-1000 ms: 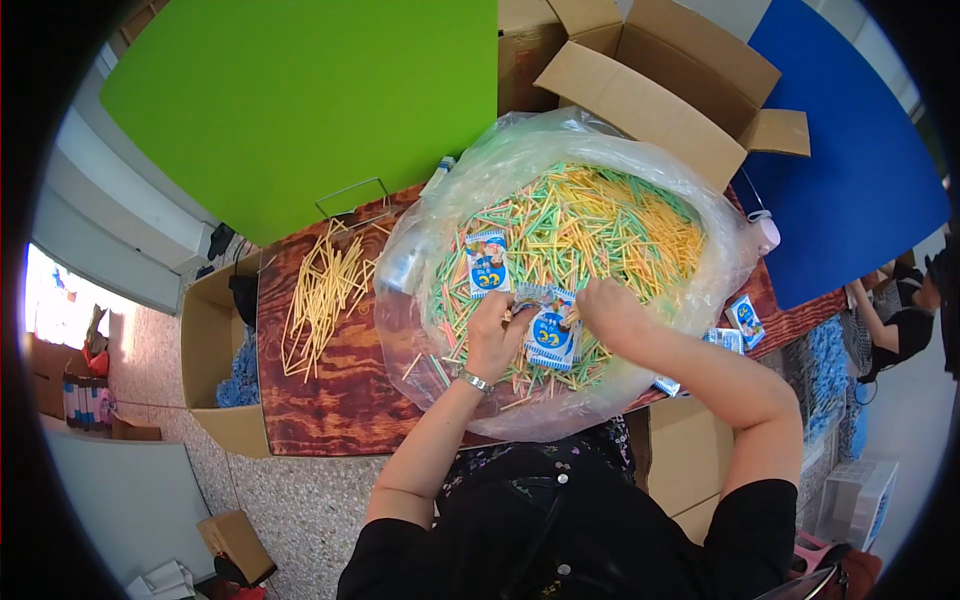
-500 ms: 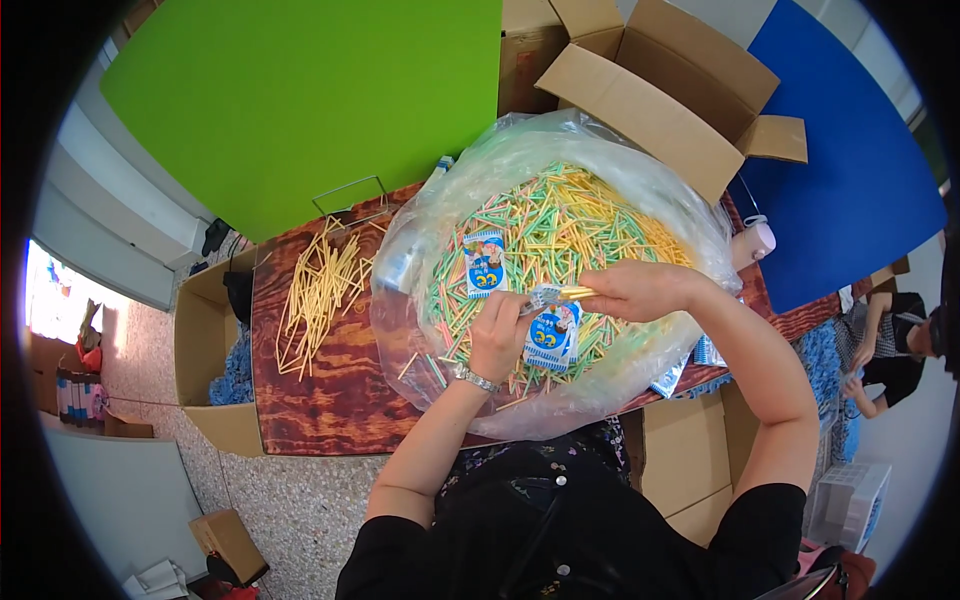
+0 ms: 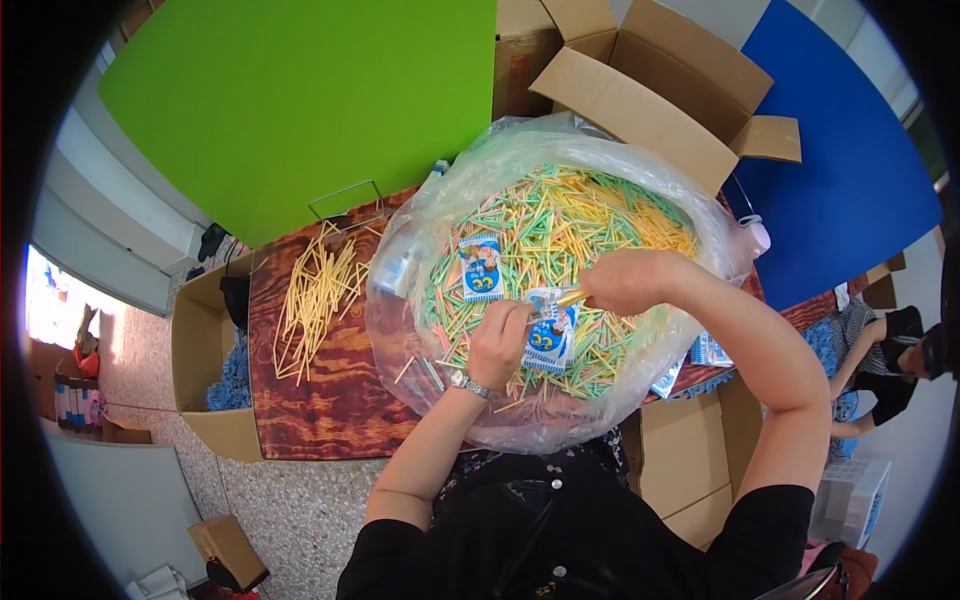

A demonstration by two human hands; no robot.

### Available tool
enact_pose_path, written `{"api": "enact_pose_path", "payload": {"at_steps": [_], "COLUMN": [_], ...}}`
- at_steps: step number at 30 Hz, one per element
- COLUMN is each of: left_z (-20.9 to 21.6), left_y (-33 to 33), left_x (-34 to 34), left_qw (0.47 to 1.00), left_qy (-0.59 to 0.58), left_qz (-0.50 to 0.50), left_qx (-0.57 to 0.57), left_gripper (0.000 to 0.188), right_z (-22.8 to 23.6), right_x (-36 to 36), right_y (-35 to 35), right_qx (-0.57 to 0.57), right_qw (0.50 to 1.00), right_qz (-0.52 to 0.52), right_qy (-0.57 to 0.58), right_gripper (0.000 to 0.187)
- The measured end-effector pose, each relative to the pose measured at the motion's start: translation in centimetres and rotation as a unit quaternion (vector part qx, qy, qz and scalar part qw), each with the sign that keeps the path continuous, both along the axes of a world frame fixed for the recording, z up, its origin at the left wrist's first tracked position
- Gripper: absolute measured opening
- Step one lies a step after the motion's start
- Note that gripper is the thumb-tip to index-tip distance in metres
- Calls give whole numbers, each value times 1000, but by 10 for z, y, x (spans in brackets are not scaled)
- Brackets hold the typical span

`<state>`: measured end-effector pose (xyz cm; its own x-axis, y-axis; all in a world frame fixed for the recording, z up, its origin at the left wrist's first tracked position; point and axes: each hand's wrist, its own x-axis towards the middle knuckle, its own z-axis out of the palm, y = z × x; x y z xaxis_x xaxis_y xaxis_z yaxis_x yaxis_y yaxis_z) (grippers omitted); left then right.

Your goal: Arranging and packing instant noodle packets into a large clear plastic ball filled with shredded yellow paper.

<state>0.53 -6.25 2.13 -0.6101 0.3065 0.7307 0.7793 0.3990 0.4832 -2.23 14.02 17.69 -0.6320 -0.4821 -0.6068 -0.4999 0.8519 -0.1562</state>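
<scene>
My left hand (image 3: 497, 345), a watch at its wrist, pinches the edge of a small blue-and-white packet (image 3: 543, 299). Yellow sticks (image 3: 571, 297) are gripped in my right hand (image 3: 625, 281), their ends at the packet's upper side; whether they are inside it I cannot tell. Below the hands, more blue-and-white packets (image 3: 547, 345) lie overlapping on a heap of thin pastel sticks (image 3: 540, 215). Another packet (image 3: 481, 268) lies flat on the heap, further left. The heap fills a large clear plastic bag (image 3: 400, 300) with its mouth spread wide.
The bag stands on a red-brown wood-patterned table (image 3: 330, 420). Loose yellow sticks (image 3: 318, 305) lie to its left. An open cardboard box (image 3: 650, 100) stands behind, beside a green board (image 3: 300, 110) and a blue board (image 3: 840, 170). Another person (image 3: 885, 365) is at the far right.
The held packet has turned to show more of its face, and the yellow sticks in my right hand now point at it more steeply. Both hands stay close together over the heap.
</scene>
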Motion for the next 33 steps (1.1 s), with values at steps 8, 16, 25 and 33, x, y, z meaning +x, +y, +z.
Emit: {"api": "enact_pose_path", "payload": {"at_steps": [8, 16, 25, 33], "left_z": [2, -2, 1, 0], "left_y": [3, 6, 12, 11], "left_x": [-3, 0, 0, -3], "left_qw": [999, 995, 996, 985], "left_qy": [-12, -62, -59, -134], "left_qz": [13, 26, 37, 38], "left_qx": [41, 68, 60, 103], "left_gripper": [26, 20, 19, 19], "right_z": [10, 1, 11, 20], "right_x": [2, -3, 1, 1], "right_y": [-16, -1, -12, 6], "right_qx": [97, 45, 29, -141], "right_qw": [994, 999, 996, 988], "right_qz": [-38, 8, -30, -40], "right_qy": [28, 16, 78, 39], "right_gripper": [10, 15, 12, 17]}}
